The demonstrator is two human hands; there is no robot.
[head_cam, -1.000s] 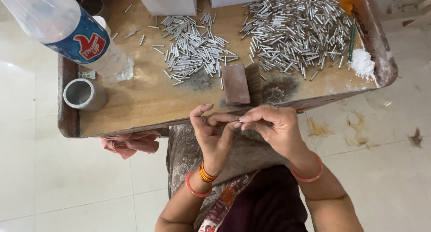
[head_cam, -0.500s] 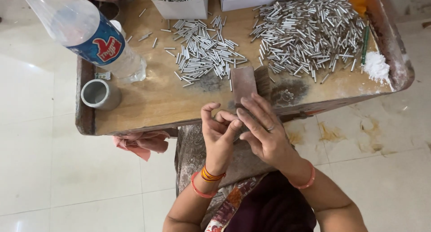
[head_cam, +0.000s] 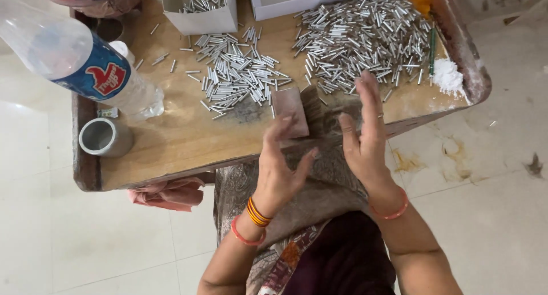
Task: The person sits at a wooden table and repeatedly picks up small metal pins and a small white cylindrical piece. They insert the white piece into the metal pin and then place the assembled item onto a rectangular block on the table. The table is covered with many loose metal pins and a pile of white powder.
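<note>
Two open, empty hands, left hand (head_cam: pixel 281 168) and right hand (head_cam: pixel 363 136), hover palms-inward near the small reddish-brown rectangular block (head_cam: pixel 290 110), which lies flat at the wooden tray's (head_cam: pixel 171 141) near edge, beside heaped short silvery metal tubes (head_cam: pixel 237 78).

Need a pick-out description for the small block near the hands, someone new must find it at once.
Start at the wooden table and go to its near edge, between the left hand and the right hand. The small reddish-brown rectangular block lies flat there, just below the middle pile of metal rods. It is the only flat, brown, blocky piece among thin silver rods.
</note>
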